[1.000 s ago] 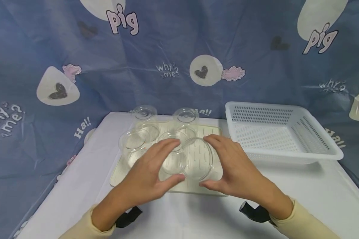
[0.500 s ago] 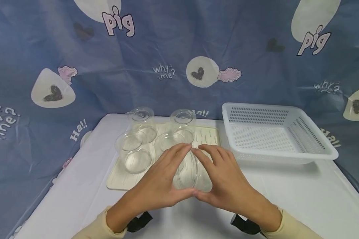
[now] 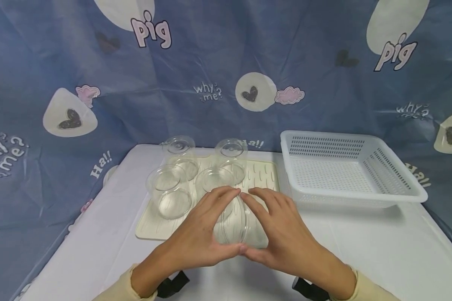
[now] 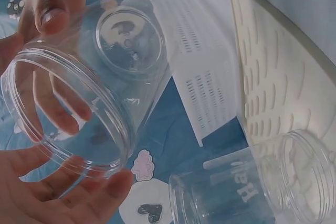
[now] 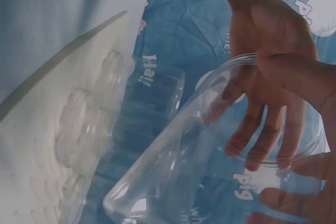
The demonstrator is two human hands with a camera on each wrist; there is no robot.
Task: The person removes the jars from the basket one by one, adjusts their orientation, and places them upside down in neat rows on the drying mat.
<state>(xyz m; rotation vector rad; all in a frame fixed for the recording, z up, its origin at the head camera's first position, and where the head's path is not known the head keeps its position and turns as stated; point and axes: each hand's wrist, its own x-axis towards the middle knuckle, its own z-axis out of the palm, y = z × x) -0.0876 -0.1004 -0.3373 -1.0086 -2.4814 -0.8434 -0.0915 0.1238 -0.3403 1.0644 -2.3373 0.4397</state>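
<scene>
Both of my hands hold one clear plastic jar (image 4: 118,90) near its ringed mouth, above the front edge of a cream ridged mat (image 3: 265,177). The jar is tilted, and part of it hides behind the fingers in the head view. My left hand (image 3: 199,238) curls its fingers and thumb round one side. Opposite it, my right hand (image 3: 286,234) grips the other side, with the two thumb tips meeting at the front. Several similar clear jars, such as the front left jar (image 3: 174,203), stand mouth down on the mat.
To the right of the mat sits a white perforated plastic basket (image 3: 352,196) with nothing visible in it. A white cloth (image 3: 324,259) covers the table. Behind it hangs a blue printed curtain (image 3: 196,50).
Over the second, the hands came together round the jar and lowered slightly, and the jar turned in them. During the last half second they hardly moved.
</scene>
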